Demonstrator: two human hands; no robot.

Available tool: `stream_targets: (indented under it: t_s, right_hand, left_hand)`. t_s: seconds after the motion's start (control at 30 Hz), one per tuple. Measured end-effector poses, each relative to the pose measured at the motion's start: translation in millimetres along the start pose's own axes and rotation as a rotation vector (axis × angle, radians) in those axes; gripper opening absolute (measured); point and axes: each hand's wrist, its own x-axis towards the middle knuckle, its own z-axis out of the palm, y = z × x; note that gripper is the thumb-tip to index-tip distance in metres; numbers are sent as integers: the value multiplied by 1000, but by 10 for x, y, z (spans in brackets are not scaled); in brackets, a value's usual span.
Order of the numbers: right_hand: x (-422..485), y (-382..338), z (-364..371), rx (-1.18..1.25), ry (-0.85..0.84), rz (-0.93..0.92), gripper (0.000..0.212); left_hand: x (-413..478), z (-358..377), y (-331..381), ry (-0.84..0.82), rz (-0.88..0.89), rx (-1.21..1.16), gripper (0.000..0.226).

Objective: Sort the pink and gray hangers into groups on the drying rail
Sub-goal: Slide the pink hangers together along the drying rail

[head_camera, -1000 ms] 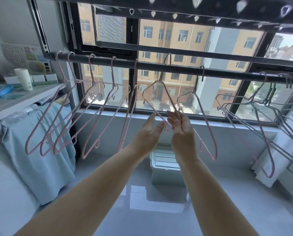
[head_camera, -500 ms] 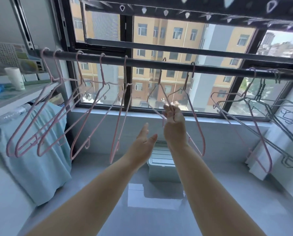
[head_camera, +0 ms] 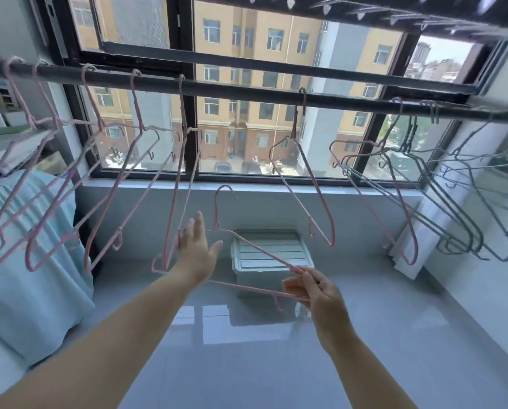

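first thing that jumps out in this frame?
The pink hanger held off the rail at centre: the right hand pinches its lower corner, the left hand is open beside it. Behind, the dark drying rail carries pink hangers at left and gray hangers bunched at right.

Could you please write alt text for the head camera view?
The right hand pinches a pink hanger taken off the drying rail, the open left hand beside it; pink hangers hang left, gray hangers right.
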Motion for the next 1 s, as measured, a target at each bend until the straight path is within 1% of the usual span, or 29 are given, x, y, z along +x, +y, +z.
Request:
stream_targets:
  t_s: [0.07, 0.13, 0.2, 0.27, 0.37, 0.4, 0.47, 0.5, 0.53, 0.7, 0.77, 0.87, 0.93, 1.0]
  right_hand:
    - [-39, 42, -180, -1, -34, 35, 28]
    - [-41, 67, -325, 9, -43, 55, 30]
    - [-4, 95, -433, 17, -11, 51, 31]
    - [56, 122, -490, -39, 68, 26, 29]
    - [154, 169, -475, -229, 211, -20, 18]
    - [174, 200, -449, -309, 246, -10, 22]
    - [164, 256, -336, -512, 254, 24, 45]
    - [127, 279, -246, -590, 220, 25, 53]
    - [71, 298, -139, -642, 158, 5, 56]
    - [-312, 356, 410, -761, -259, -175, 45]
    - [-466, 386, 589, -757, -383, -179, 46]
    - [-662, 443, 783, -749, -500, -130, 56]
    - [-755, 479, 834, -737, -523, -97, 61]
    - [-818, 504, 824, -726, -515, -68, 62]
  left_hand:
    - [45, -18, -112, -31, 1, 83, 69]
    - [78, -40, -201, -79, 26, 102, 53]
    - [79, -72, -254, -157, 56, 20, 28]
    - [51, -117, -276, -242, 65, -97, 14]
    - [23, -164, -297, -294, 71, -127, 21]
    - [22, -161, -302, -284, 67, -129, 23]
    - [17, -146, -290, -234, 50, -169, 22]
    - [17, -137, -275, -205, 39, -200, 19]
    - [19, -128, -252, -175, 31, -227, 18]
    - [48, -42, -91, -100, -31, -310, 25]
    - [40, 21, 1, -73, -64, -420, 28]
    - [13, 79, 129, -34, -127, -615, 28]
    - [-22, 92, 212, -14, -156, -743, 27]
    - [-69, 103, 296, 4, -171, -839, 27]
